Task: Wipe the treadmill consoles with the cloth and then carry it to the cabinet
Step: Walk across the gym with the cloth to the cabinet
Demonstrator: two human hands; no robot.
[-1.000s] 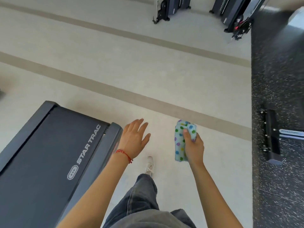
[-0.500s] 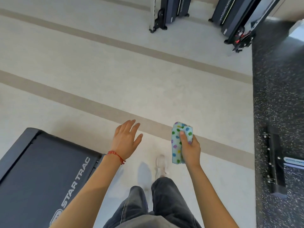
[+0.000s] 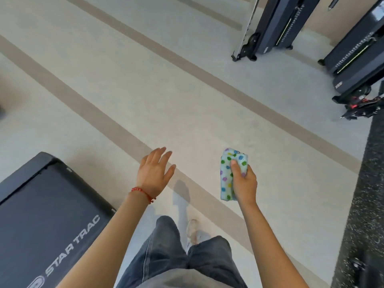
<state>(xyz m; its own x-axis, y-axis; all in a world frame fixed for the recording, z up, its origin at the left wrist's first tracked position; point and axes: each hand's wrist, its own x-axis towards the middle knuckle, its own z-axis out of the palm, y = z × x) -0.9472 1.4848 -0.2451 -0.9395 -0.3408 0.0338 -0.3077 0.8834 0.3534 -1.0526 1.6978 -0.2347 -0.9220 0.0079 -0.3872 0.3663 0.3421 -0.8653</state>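
A folded white cloth with coloured dots (image 3: 227,173) is gripped by my right hand (image 3: 244,181), thumb on top, held out over the pale floor at centre right. My left hand (image 3: 154,171) is stretched forward beside it, fingers straight and spread, holding nothing; a red bead bracelet circles its wrist. The rear end of a dark Star Trac treadmill deck (image 3: 41,221) lies at the lower left, just left of my left forearm. No console and no cabinet is in view.
Pale floor with tan stripes (image 3: 128,138) runs ahead. Two dark gym machines (image 3: 276,26) (image 3: 357,57) stand at the top right. Black speckled rubber matting (image 3: 365,204) borders the right side. My legs and a white shoe (image 3: 192,231) show below.
I have walked forward: the treadmill deck has slid down and left in view, and the machines at the top right have come closer. Both hands keep their poses; the cloth stays in my right hand.
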